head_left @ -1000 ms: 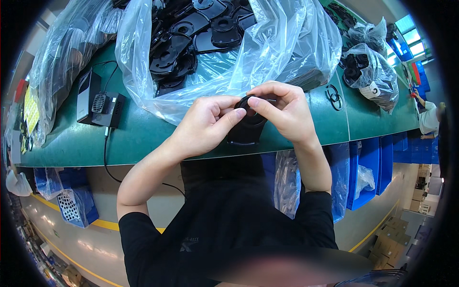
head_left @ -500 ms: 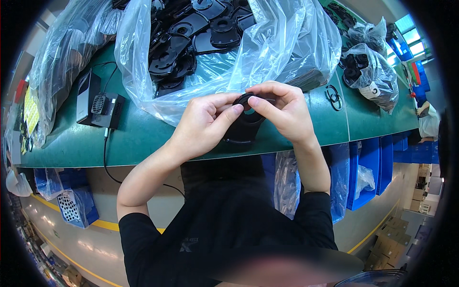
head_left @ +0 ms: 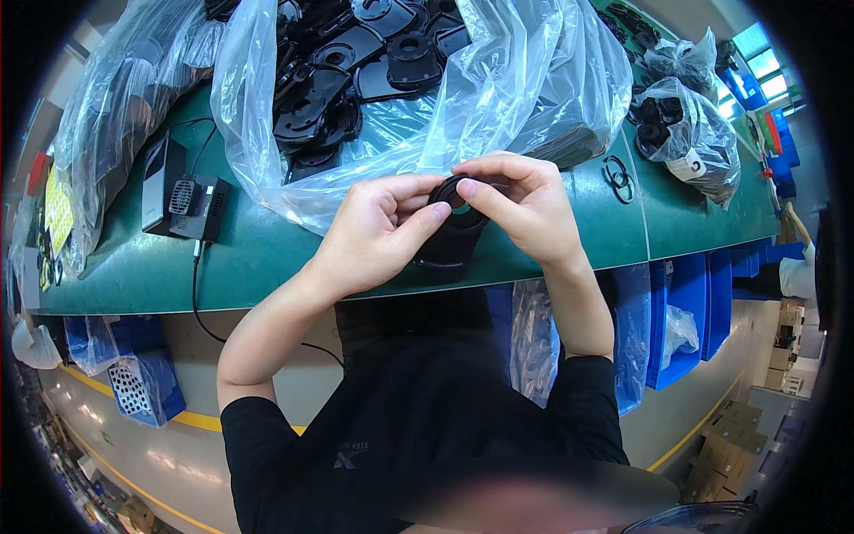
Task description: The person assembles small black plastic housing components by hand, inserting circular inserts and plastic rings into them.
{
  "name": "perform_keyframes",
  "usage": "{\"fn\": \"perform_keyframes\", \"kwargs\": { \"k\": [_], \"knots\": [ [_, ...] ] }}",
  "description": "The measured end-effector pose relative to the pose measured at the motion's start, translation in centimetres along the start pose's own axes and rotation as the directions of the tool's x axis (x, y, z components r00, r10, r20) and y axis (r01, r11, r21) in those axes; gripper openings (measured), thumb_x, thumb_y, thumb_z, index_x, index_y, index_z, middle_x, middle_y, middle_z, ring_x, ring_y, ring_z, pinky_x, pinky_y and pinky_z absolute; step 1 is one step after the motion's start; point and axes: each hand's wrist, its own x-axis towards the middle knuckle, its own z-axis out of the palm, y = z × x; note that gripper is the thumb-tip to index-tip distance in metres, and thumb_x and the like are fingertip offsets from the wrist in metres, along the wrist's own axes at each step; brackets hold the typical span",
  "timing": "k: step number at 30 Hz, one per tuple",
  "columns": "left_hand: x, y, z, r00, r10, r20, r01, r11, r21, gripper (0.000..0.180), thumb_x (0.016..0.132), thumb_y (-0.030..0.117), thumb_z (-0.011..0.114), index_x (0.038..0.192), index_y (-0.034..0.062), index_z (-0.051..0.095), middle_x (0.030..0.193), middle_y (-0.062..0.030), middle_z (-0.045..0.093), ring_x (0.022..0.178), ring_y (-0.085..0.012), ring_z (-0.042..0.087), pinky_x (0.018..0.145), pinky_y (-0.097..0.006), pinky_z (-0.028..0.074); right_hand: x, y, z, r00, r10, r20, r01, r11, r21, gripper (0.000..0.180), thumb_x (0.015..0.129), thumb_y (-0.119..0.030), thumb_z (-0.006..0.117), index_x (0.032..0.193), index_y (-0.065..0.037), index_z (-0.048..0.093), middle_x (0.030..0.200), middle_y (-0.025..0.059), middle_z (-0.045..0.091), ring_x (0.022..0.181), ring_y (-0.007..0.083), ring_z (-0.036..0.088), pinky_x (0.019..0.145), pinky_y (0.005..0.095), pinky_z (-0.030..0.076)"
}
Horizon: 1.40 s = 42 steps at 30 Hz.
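Over the near edge of the green table I hold a black plastic part (head_left: 449,249) with a round hole at its upper end and a flat, wider lower end. My left hand (head_left: 378,233) pinches the left side of its round rim between thumb and fingers. From the right, my right hand (head_left: 527,206) grips the top of the same rim, thumb in front. A dark ring-like edge shows at the rim; whether it is a separate ring I cannot tell. My fingers hide part of the hole. Several loose black rings (head_left: 617,178) lie to the right.
An opened clear plastic bag (head_left: 245,116) with many similar black parts (head_left: 414,60) spreads behind my hands. At left stands a small black device (head_left: 200,205) with a cable. Tied bags (head_left: 707,160) sit at right. Blue bins (head_left: 680,311) stand below the table edge.
My fingertips shift slightly left along the rim while both hands keep hold of the black part. At far right, another person's arm has moved.
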Motion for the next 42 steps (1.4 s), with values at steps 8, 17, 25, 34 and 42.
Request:
{"fn": "perform_keyframes", "kwargs": {
  "k": [8,17,25,34,42],
  "knots": [
    [0.0,0.4,0.0,0.999,0.025,-0.027,-0.021,0.993,0.117,0.028,0.088,0.006,0.054,0.111,-0.0078,0.056,0.093,-0.0100,0.066,0.079,-0.0086,0.059,0.069,-0.022,0.048,0.0,0.2,-0.1,1.000,-0.006,-0.004,0.006,1.000,-0.003,0.023,0.079,-0.011,0.068,0.097,0.002,0.065,0.085,0.0056,0.065,0.074,0.0067,0.059,0.066,0.0193,0.047],
    [0.0,0.9,0.0,0.996,0.082,-0.044,-0.060,0.927,0.371,0.026,0.088,0.009,0.054,0.110,-0.0035,0.059,0.079,-0.0057,0.064,0.068,-0.0044,0.051,0.060,-0.021,0.042,0.1,0.6,0.6,0.996,-0.064,-0.061,0.058,0.994,-0.090,0.018,0.077,-0.011,0.069,0.089,0.002,0.067,0.080,0.0058,0.066,0.070,0.0066,0.059,0.063,0.0204,0.047],
    [0.0,0.7,-0.3,0.999,0.030,-0.035,-0.022,0.973,0.228,0.024,0.088,0.007,0.053,0.107,-0.0045,0.060,0.087,-0.0090,0.067,0.076,-0.0075,0.058,0.066,-0.024,0.047,0.0,0.5,0.5,0.997,0.072,-0.025,-0.072,0.997,-0.014,0.021,0.077,-0.011,0.068,0.093,0.002,0.066,0.081,0.0060,0.065,0.071,0.0079,0.059,0.064,0.0212,0.047],
    [0.4,0.5,-0.5,0.989,-0.146,-0.035,0.136,0.969,-0.207,0.032,0.091,0.016,0.052,0.118,-0.0022,0.053,0.099,-0.0079,0.065,0.075,-0.0051,0.060,0.055,-0.015,0.046,-1.7,-1.0,1.8,0.821,-0.566,0.074,0.399,0.476,-0.784,0.056,0.057,-0.011,0.082,0.107,0.003,0.060,0.101,0.0170,0.060,0.087,0.0274,0.060,0.076,0.0340,0.048],
    [0.6,0.2,-0.4,0.983,-0.182,-0.014,0.167,0.930,-0.328,0.032,0.094,0.015,0.047,0.120,-0.0021,0.051,0.103,-0.0100,0.063,0.081,-0.0103,0.063,0.060,-0.018,0.053,-1.7,-0.5,1.6,0.819,-0.574,-0.010,0.388,0.566,-0.727,0.052,0.061,-0.003,0.077,0.109,0.007,0.058,0.100,0.0170,0.062,0.088,0.0264,0.062,0.077,0.0323,0.050]
  ]
}}
